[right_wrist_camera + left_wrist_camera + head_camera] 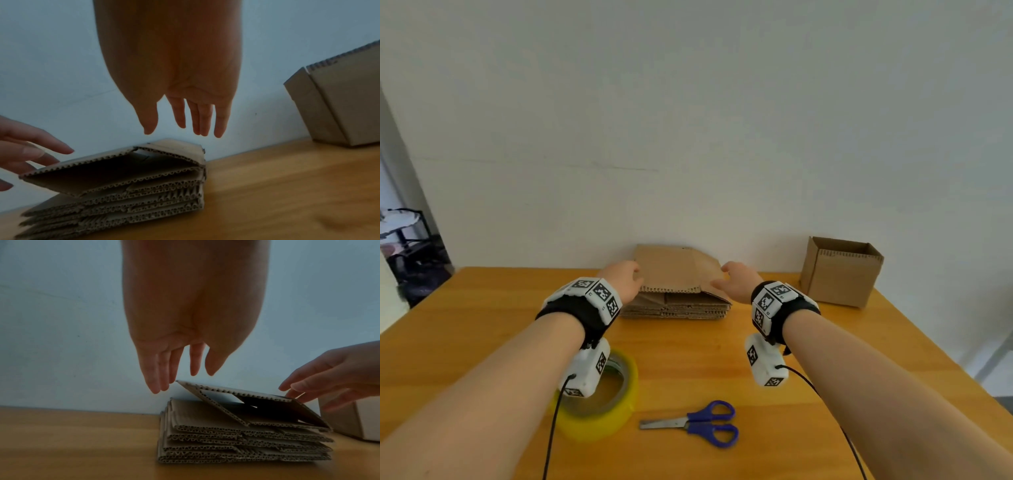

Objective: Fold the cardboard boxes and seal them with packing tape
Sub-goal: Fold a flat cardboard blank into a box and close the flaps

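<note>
Both hands are reaching over the stack of flattened boxes [677,303] at the far edge of the table [482,308], against the wall. Left hand [624,278] is hovering at the stack's left side, right hand [736,281] at its right. Fingers on both are extended and relaxed, holding nothing. Wrist views are showing clear air between the fingertips and the cardboard.

Top flattened box [246,400] is sitting half sprung: its left edge is lifting off the pile and the tube is gaping, so the near opening is showing a dark interior. Likely just crease spring-back. That gap is giving the fingers an edge to get under, which is probably why the hands are flanking it from both ends rather than coming from above.

One erected box [840,272] is standing upright at far right, top open, well apart from the stack. Cannot tell whether its bottom is taped.

Tape roll [602,404] is lying flat near the person, partly under the left wrist rig. Scissors [697,424] are lying just right of it, blades pointing left. Both are parked close in, presumably so they're reachable once a box is squared up.

My read: the pick of the next blank is starting, with no contact yet. Next move needs a two-sided pinch on the top sheet only; the risk is dragging the sheet below along with it.
</note>
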